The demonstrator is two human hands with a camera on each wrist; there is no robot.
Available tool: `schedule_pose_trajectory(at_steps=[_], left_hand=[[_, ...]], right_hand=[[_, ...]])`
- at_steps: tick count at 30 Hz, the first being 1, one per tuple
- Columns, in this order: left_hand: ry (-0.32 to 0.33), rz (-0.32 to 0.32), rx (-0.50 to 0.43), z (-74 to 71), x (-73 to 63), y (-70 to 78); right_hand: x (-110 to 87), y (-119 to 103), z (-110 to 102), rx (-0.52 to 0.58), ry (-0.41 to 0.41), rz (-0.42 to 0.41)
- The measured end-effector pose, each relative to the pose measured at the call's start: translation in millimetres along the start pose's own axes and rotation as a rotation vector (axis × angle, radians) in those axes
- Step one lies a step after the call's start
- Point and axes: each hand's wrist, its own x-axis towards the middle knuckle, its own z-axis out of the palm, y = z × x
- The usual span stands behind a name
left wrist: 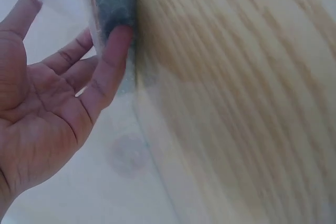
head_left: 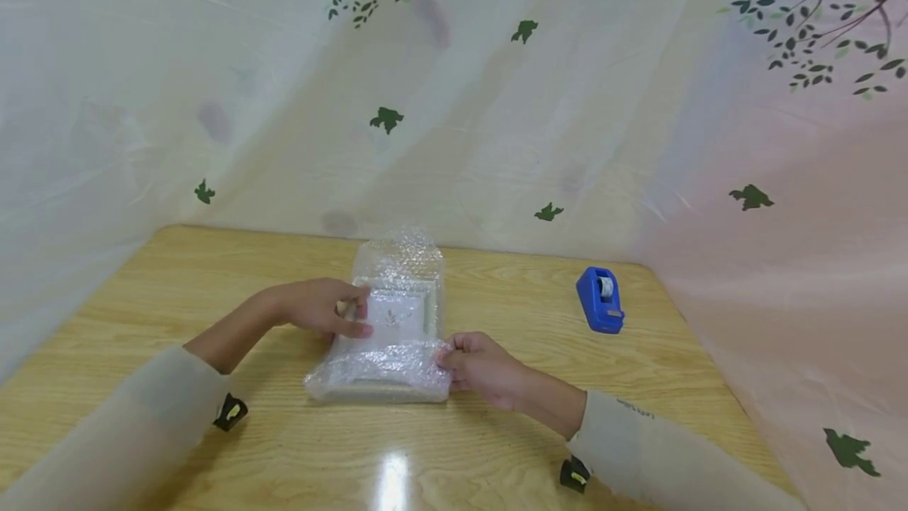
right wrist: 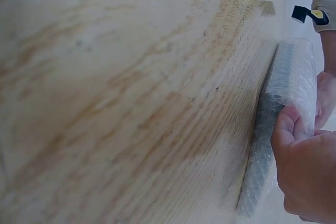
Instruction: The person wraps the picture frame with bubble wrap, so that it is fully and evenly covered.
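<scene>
A white picture frame [head_left: 395,317] with a small faint motif lies on the table in bubble wrap [head_left: 400,255]. One end of the wrap covers its near part, while the far end extends beyond the frame. My left hand [head_left: 319,307] is at the frame's left side, thumb and fingertips over its face; in the left wrist view the fingers [left wrist: 113,61] lie loosely extended against the wrapped edge. At the near right corner, my right hand [head_left: 485,369] pinches the bubble wrap edge. The right wrist view shows that thumb and finger on the wrap [right wrist: 286,85].
A blue tape dispenser [head_left: 601,302] with a roll of tape stands at the right on the wooden table [head_left: 525,298]. A pale curtain [head_left: 461,101] printed with leaves hangs behind the table and along its sides.
</scene>
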Motion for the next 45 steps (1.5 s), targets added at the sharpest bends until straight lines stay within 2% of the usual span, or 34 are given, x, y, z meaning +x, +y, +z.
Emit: schedule_pose_trajectory(at_steps=[5, 9, 12, 14, 17, 24, 30, 38, 42, 45], left_hand=[[-0.031, -0.021, 0.051, -2.0, 3.5, 5.5], [-0.061, -0.039, -0.039, -4.9, 2.7, 6.0], [-0.063, -0.029, -0.119, -4.6, 0.6, 7.2], [-0.057, -0.014, -0.126, -3.5, 0.7, 9.0], [-0.046, 0.005, -0.083, -1.8, 2.7, 11.2], [-0.003, 0.006, 0.045, 3.5, 6.6, 13.0], [0.066, 0.071, 0.164, 9.0, 9.9, 12.7], [0.079, 0.085, 0.229, 12.2, 11.9, 12.7], [0.088, 0.099, 0.261, 12.5, 12.5, 12.5], [0.091, 0.105, 0.263, 12.1, 12.3, 12.7]], right_hand=[[-0.2, -2, 2, 0.007, -0.012, -0.006], [0.0, -2, 2, 0.005, -0.018, -0.008], [0.3, -3, 2, -0.004, -0.019, -0.005], [0.5, -3, 2, -0.012, -0.015, 0.000], [0.7, -4, 3, -0.021, -0.008, 0.007], [2.5, -3, 4, 0.017, 0.012, 0.010], [3.2, -2, 3, 0.074, 0.072, 0.053], [-5.8, -4, 1, 0.142, 0.116, 0.089], [-15.6, -4, 2, 0.101, 0.126, 0.080], [-20.0, -5, 4, 0.036, 0.142, 0.019]])
